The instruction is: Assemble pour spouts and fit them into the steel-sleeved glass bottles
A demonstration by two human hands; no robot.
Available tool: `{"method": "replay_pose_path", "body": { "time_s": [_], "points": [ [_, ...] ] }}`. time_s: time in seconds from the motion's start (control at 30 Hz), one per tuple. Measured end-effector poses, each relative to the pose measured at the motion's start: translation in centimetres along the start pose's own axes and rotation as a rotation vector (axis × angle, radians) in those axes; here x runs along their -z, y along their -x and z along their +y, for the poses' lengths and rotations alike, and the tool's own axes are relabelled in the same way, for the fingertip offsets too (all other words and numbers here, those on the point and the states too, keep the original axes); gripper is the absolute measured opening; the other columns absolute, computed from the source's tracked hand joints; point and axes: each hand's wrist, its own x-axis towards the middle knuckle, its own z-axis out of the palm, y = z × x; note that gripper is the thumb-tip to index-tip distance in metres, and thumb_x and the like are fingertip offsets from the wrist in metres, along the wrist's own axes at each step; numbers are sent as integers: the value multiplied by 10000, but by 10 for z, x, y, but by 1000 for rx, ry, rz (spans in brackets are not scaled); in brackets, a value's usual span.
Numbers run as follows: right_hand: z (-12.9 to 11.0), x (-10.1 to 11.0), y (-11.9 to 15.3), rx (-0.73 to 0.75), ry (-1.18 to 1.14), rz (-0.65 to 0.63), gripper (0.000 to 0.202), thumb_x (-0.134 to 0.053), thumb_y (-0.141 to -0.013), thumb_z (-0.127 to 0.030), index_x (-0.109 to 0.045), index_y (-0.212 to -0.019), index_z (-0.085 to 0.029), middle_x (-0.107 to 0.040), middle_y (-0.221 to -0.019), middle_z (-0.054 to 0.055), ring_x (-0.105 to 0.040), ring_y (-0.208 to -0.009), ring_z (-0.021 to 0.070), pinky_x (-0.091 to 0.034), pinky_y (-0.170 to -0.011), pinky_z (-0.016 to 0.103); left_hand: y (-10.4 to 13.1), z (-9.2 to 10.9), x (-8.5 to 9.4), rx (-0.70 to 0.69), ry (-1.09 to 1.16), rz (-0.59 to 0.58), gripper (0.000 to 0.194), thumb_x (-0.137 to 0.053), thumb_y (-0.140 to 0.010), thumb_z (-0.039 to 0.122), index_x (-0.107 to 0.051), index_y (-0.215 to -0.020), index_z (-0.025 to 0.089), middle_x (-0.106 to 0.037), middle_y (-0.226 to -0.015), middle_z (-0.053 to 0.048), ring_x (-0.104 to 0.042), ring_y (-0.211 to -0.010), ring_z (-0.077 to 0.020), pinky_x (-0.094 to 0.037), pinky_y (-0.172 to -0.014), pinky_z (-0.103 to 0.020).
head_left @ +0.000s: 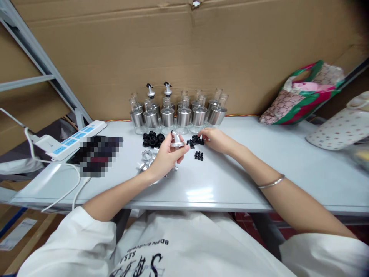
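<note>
Held in my left hand (164,159) is a silver bottle pourer top (177,141), its flared base gripped between thumb and fingers. My right hand (215,139) reaches to a pile of small black plastic parts (196,139); its fingertips are pinched at the pile's right edge, and whatever they hold is too small to make out. Nearer me lies a small cluster of black caps (198,155). Black ribbed stoppers (152,139) lie beyond my left hand, and silver pourer parts (147,155) are partly hidden behind that hand.
Several glass bottles with steel sleeves (183,115) stand in rows at the back, two with pourers (167,89) on top. At left are a power strip (77,139), white cables and a blurred-out dark device (99,156). A patterned bag (300,96) and dotted white container (340,129) occupy the right.
</note>
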Motion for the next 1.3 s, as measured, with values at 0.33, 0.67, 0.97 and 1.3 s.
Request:
{"method": "replay_pose_path", "body": {
  "time_s": [0.33, 0.67, 0.97, 1.3],
  "points": [
    [-9, 9, 1, -55, -61, 123, 245, -463, -830, -92, -641, -993, -139, -705, -877, 96, -646, -787, 216, -455, -726, 290, -1, -4, 2, 81, 56, -75, 189, -539, -733, 206, -366, -809, 194, -511, -765, 63, -492, -458, -28, -393, -505, -203],
    [-36, 31, 11, 177, -106, 415, 273, -360, -918, -196, -604, -1040, -169, -705, -898, 91, -648, -853, 221, -453, -757, 325, -2, -2, 3, 99, 90, -116, 126, -550, -745, 253, -489, -812, 165, -515, -666, 50, -489, -475, -48, -395, -504, -198],
    [5, 14, 3, -11, -200, 87, 236, -462, -800, -93, -633, -947, -165, -732, -817, 51, -665, -731, 189, -472, -719, 290, -2, -1, 3, 92, 71, -115, 123, -552, -755, 253, -486, -811, 165, -506, -654, 54, -485, -472, -45, -391, -508, -196],
    [5, 8, 2, -9, -208, 56, 235, -456, -829, -126, -625, -987, -169, -729, -810, 52, -668, -720, 178, -488, -710, 290, -2, -3, 4, 80, 63, -126, 118, -542, -764, 253, -483, -824, 170, -509, -667, 53, -489, -484, -46, -391, -518, -197]
  ]
}}
